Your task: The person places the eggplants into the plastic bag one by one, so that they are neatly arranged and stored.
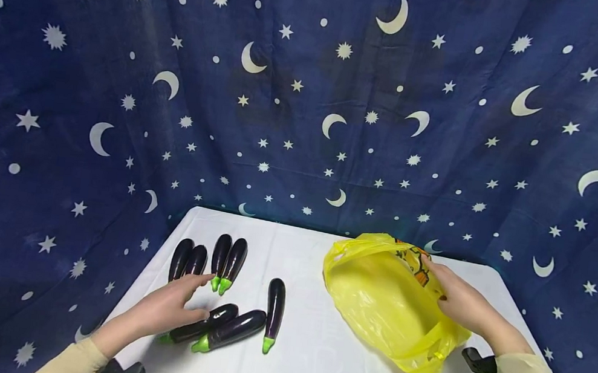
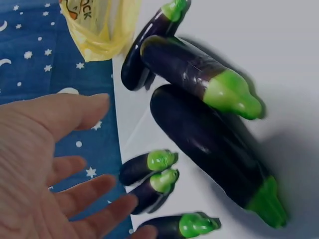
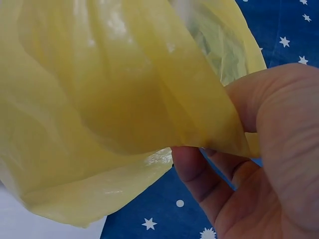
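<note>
My left hand (image 1: 168, 306) is over the left side of the table, fingers spread and empty. Just beyond its thumb lie two eggplants (image 1: 237, 330) side by side, glossy dark purple with green caps; the hand partly hides one of them in the head view. In the left wrist view both are large beside the open palm (image 2: 35, 164). A yellow plastic bag (image 1: 375, 298) sits on the right with its mouth gaping toward me. My right hand (image 1: 465, 298) pinches its rim between thumb and fingers, as the right wrist view shows on the yellow film (image 3: 124, 99).
Another eggplant (image 1: 275, 311) lies alone near the table's middle. Farther back are a pair (image 1: 229, 261) and a second pair (image 1: 182, 256), which my left hand partly covers. A dark blue curtain (image 1: 306, 120) with moons and stars hangs behind the white table (image 1: 301, 369).
</note>
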A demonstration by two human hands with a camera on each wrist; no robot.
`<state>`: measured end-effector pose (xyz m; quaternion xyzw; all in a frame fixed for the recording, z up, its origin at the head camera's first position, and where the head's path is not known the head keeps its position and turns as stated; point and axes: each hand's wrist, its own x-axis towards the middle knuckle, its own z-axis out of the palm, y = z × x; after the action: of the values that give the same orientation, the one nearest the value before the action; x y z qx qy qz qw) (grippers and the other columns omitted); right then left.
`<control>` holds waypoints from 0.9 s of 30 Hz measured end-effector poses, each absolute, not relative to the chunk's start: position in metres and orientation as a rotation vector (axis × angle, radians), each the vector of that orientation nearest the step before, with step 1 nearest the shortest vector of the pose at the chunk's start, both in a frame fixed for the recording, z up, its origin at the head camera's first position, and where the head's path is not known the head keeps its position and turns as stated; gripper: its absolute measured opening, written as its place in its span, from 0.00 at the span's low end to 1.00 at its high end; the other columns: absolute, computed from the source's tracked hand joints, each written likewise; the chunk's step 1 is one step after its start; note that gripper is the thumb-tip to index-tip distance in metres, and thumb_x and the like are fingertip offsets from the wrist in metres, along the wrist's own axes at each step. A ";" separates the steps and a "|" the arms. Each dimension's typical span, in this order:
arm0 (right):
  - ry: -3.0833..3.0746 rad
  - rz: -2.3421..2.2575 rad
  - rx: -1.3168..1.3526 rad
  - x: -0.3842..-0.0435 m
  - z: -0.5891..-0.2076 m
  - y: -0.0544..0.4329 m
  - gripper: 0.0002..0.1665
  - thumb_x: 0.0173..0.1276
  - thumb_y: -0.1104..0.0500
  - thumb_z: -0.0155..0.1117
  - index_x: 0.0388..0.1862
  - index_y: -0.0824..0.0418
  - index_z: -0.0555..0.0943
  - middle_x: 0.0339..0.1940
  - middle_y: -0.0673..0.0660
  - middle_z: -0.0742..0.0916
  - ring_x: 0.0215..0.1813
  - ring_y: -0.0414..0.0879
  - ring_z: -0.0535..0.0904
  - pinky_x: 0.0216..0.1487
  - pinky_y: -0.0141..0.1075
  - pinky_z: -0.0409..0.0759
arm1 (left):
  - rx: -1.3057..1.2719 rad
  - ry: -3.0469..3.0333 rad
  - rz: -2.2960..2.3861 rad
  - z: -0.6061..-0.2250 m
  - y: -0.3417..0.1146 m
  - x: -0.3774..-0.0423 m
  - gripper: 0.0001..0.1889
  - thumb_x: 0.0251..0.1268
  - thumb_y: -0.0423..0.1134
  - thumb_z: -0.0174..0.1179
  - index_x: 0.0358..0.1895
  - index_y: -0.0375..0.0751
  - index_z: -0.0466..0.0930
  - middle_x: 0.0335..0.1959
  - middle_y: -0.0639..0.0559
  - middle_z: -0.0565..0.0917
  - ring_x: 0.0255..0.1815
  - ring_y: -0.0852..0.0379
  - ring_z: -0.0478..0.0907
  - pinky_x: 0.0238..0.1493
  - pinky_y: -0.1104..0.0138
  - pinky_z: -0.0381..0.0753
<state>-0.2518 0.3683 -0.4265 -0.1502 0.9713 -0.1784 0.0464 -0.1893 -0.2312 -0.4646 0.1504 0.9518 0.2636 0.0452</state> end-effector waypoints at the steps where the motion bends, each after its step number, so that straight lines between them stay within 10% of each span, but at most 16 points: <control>1: 2.965 -0.548 -0.455 -0.252 -0.427 0.368 0.56 0.60 0.77 0.56 0.85 0.58 0.49 0.76 0.72 0.66 0.72 0.69 0.66 0.69 0.68 0.64 | 0.454 2.881 0.805 -0.464 -0.234 -0.188 0.39 0.60 0.48 0.73 0.75 0.43 0.70 0.69 0.39 0.74 0.66 0.36 0.74 0.60 0.40 0.76; 27: 2.940 -0.565 -0.396 -0.250 -0.426 0.363 0.53 0.67 0.73 0.60 0.86 0.54 0.50 0.75 0.71 0.67 0.69 0.68 0.69 0.67 0.69 0.66 | 0.355 2.176 0.957 -0.463 -0.244 -0.233 0.32 0.60 0.28 0.70 0.69 0.43 0.76 0.59 0.39 0.80 0.46 0.46 0.83 0.40 0.45 0.87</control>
<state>-0.2502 0.3626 -0.4264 -0.1308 0.9718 -0.1866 0.0607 -0.2327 -0.2444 -0.4633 0.1376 0.8445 0.3712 0.3606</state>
